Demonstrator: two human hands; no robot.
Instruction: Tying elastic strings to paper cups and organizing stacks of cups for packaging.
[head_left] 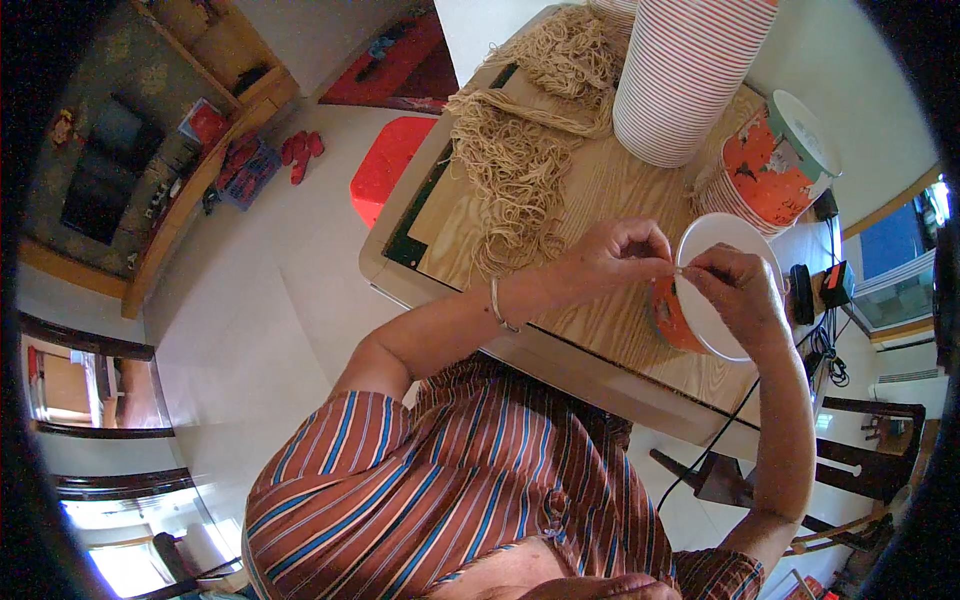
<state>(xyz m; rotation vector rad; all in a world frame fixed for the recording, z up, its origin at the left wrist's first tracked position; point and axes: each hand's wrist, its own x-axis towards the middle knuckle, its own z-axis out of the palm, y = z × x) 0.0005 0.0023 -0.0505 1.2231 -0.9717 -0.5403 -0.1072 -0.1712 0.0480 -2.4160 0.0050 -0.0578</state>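
Observation:
My left hand [622, 255] and my right hand [742, 290] meet fingertip to fingertip, each in a pinch. Something tiny and pale is between them, too small to name. Both are over a round paper tub [678, 322], orange outside and white inside, which stands on the wood-grain table. My right hand covers part of its opening. To the left of my left hand spreads a loose heap of tan twine [515, 185], tangled in long loops. A metal bangle [497, 308] circles my left wrist.
A tall stack of white, red-lined paper tubs [685, 85] rises at the back of the table [600, 335]. Beside it stands a shorter stack of orange printed tubs [765, 170]. Black cables [828, 350] hang at the right. A red stool [385, 170] stands beyond the table's left edge.

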